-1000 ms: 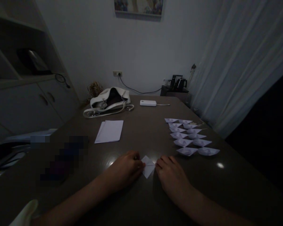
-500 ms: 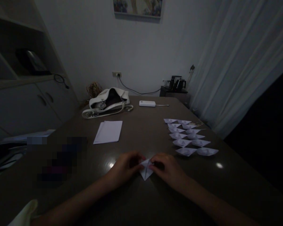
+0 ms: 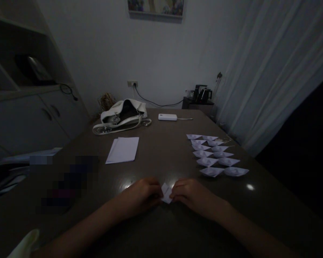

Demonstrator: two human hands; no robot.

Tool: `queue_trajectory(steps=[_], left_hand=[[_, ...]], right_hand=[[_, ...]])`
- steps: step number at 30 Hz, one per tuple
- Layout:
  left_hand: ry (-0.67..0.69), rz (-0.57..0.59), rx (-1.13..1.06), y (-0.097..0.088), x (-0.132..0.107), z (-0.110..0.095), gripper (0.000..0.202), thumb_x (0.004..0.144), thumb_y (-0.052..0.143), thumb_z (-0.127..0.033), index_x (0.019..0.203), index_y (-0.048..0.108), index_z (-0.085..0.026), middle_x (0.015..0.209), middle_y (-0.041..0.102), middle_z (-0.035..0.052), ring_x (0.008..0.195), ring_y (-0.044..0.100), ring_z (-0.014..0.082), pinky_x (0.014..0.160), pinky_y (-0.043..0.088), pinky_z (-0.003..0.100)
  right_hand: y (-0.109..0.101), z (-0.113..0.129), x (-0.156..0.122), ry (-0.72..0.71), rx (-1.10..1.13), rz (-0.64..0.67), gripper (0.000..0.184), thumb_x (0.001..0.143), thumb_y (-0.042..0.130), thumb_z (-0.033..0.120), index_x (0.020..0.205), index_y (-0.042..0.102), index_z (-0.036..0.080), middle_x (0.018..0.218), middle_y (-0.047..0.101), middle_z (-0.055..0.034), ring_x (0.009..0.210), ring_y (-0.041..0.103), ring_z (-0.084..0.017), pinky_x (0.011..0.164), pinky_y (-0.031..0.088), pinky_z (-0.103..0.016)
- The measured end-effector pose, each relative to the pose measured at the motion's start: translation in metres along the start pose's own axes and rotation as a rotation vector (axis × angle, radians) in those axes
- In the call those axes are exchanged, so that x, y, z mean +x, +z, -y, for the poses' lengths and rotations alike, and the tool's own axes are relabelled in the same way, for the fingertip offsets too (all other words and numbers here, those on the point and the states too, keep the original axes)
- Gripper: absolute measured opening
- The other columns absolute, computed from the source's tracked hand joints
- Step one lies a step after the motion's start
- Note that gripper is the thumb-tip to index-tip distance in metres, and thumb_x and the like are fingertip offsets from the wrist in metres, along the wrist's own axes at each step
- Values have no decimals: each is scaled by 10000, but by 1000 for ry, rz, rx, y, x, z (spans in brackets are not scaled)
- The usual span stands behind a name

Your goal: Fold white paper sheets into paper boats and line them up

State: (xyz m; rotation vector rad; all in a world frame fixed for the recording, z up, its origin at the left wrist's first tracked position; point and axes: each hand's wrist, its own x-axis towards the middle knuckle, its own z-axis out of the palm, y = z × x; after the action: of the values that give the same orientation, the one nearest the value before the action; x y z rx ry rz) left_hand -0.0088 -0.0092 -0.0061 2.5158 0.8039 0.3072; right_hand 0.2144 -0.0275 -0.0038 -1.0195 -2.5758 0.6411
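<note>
A small folded white paper piece (image 3: pixel 166 193) lies on the dark table (image 3: pixel 161 222) right in front of me. My left hand (image 3: pixel 142 195) pinches its left side with curled fingers. My right hand (image 3: pixel 190 193) pinches its right side, fingers closed on the paper. Most of the paper is hidden between the two hands.
Several finished white paper boats (image 3: pixel 215 156) lie in two rows to the right. A stack of white sheets (image 3: pixel 123 149) sits ahead on the left. Farther back are a white handbag (image 3: pixel 122 116) and a white power bank (image 3: pixel 167 117) with a cable. A curtain (image 3: pixel 271 71) hangs on the right.
The hands have closed in from both sides on the paper, which now looks smaller and more folded. The right hand went from lying beside it to pinching it.
</note>
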Motion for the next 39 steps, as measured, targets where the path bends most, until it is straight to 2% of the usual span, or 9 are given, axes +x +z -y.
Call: queue_trajectory(steps=[3,9,13,17,22,26,31,35,39], left_hand=[[-74,-37,-44,1,0,-1,87,853,576,-167,847,662,-161,877,616,47,796,595,158,682,417,226],[-207,-93,-70,7,3,-5,174,886,531,-223,778,645,-148,764,626,31,728,583,152,637,385,229],[-260,-133,-69,11,5,-5,190,888,512,-275,799,630,-155,783,641,40,739,585,168,647,388,246],[-343,-128,-111,11,9,-7,126,852,534,-245,858,631,-165,800,673,47,737,610,183,627,390,254],[-386,-155,-134,10,13,-8,95,823,557,-212,894,600,-166,771,673,40,697,616,182,589,382,249],[-340,-170,-155,12,13,-8,161,810,566,-170,971,556,-188,706,636,-5,644,592,159,569,379,233],[-246,-209,-63,12,10,-4,135,822,572,-159,940,625,-197,926,600,46,815,584,176,687,432,256],[-101,-131,59,6,5,0,141,876,548,-221,956,659,-183,990,596,69,901,574,199,766,443,286],[-21,-32,174,3,3,1,198,874,584,-311,1005,656,-181,989,597,71,860,590,193,729,453,264]], right_hand=[[0,-2,2,64,112,-34,135,822,616,81,855,716,166,852,702,-43,801,638,-145,717,437,-224],[6,-1,7,339,205,-144,51,786,660,131,817,690,158,697,681,-11,630,610,-133,561,386,-206],[10,3,9,357,149,-155,119,846,598,172,763,681,157,681,675,-20,625,601,-140,559,363,-221],[14,5,10,387,114,-203,33,819,626,155,841,651,156,719,679,-23,651,614,-148,586,379,-226],[16,8,8,367,40,-191,59,840,592,138,893,594,164,738,644,-17,687,599,-153,620,390,-238],[15,7,7,346,-32,-213,136,816,622,134,931,558,169,797,610,-19,713,570,-154,622,388,-238],[15,5,7,283,-74,-179,119,862,562,128,946,595,205,921,589,-19,776,585,-143,656,402,-228],[13,7,6,274,-146,-140,127,899,523,173,886,648,189,900,601,-27,790,594,-150,650,402,-235],[7,7,1,171,-149,-106,116,871,582,251,923,668,193,957,605,-45,865,580,-170,720,422,-258]])
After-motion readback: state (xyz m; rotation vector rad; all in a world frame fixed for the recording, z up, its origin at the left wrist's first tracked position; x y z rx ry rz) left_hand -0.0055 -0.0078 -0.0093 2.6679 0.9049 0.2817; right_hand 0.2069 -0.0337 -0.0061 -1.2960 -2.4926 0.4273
